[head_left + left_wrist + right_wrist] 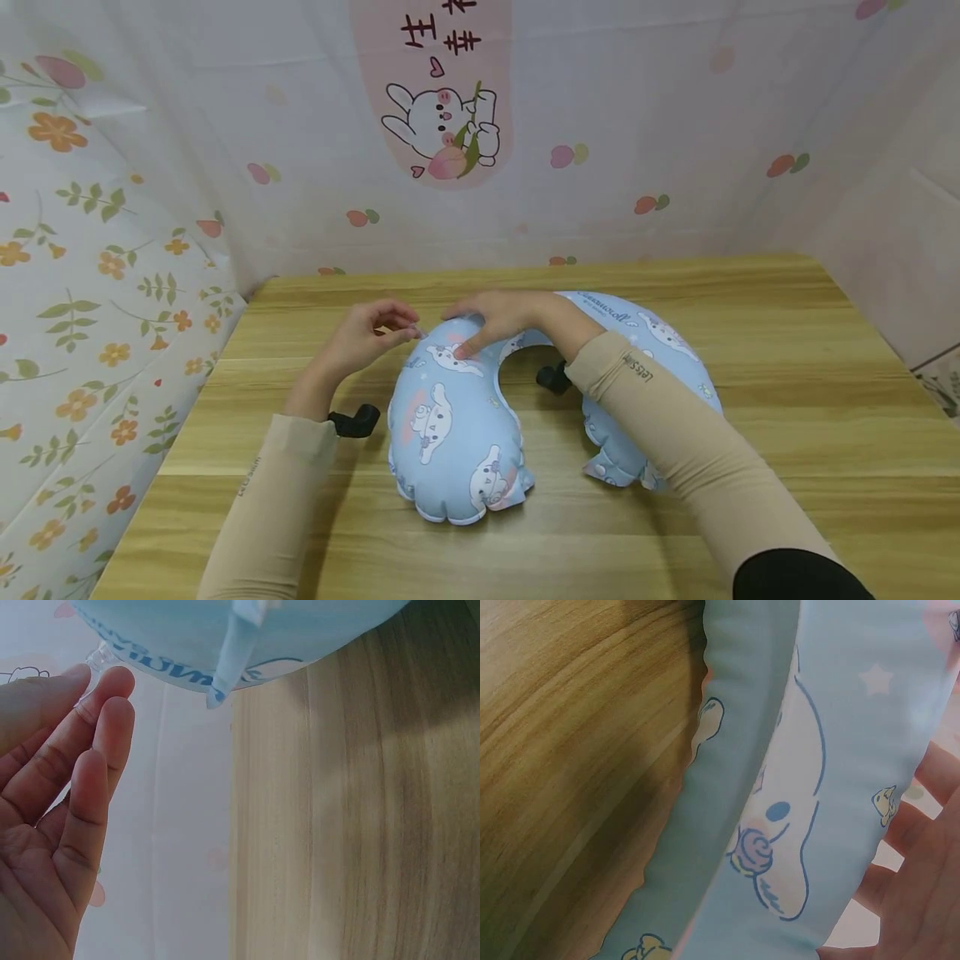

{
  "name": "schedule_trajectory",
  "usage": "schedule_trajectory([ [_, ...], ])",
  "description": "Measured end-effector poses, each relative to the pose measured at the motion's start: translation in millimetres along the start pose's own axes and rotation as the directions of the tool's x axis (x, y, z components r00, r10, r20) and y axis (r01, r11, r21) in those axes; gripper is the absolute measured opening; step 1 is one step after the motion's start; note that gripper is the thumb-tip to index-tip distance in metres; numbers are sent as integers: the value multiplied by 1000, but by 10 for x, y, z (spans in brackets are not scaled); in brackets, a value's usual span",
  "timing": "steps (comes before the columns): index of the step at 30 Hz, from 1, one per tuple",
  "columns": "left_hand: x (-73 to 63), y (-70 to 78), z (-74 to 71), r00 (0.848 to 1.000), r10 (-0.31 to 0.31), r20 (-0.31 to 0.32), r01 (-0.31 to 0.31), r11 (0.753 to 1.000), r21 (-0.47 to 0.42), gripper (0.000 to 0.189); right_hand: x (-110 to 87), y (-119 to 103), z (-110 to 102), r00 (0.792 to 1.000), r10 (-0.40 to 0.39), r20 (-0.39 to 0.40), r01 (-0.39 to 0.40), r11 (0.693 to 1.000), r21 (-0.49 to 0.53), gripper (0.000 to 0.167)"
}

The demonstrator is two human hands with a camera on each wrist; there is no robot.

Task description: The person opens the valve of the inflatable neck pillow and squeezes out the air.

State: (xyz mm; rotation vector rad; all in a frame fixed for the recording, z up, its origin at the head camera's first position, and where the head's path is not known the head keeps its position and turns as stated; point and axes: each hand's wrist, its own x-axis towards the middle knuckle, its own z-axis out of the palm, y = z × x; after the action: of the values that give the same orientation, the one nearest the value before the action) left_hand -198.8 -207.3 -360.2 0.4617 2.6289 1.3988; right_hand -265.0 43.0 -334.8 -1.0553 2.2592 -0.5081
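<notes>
A light blue inflatable neck pillow (465, 425), puffed up and printed with white long-eared characters, lies on the table with its opening toward me. At its upper left edge, my left hand (363, 335) pinches a small clear plastic valve (99, 657) between thumb and forefinger, the other fingers loosely bent. My right hand (502, 321) grips the same arm of the pillow, thumb on top and fingers over the far edge. In the right wrist view, the pillow's seam runs past the right fingers (904, 825). My right forearm covers part of the pillow's right arm.
The wood-grain table (787, 400) extends around the pillow. Behind it hangs a pale curtain (645, 108) with a rabbit print, and a floral sheet (97, 275) hangs at the left. Black wrist mounts (356, 421) stick out from both wrists.
</notes>
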Motion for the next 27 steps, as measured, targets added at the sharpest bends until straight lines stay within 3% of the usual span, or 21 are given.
schedule_trajectory([
  [12, -16, -8, 49, 1000, 23, 9, -23, 1000, -11, 19, 7, 25, 71, 1000, -17, -7, 17, 1000, -15, 79],
  [27, -22, -27, 87, 1000, 15, 11, -16, 998, 53, 19, 38, 43, 155, 1000, 12, -3, -13, 999, -34, 79],
])
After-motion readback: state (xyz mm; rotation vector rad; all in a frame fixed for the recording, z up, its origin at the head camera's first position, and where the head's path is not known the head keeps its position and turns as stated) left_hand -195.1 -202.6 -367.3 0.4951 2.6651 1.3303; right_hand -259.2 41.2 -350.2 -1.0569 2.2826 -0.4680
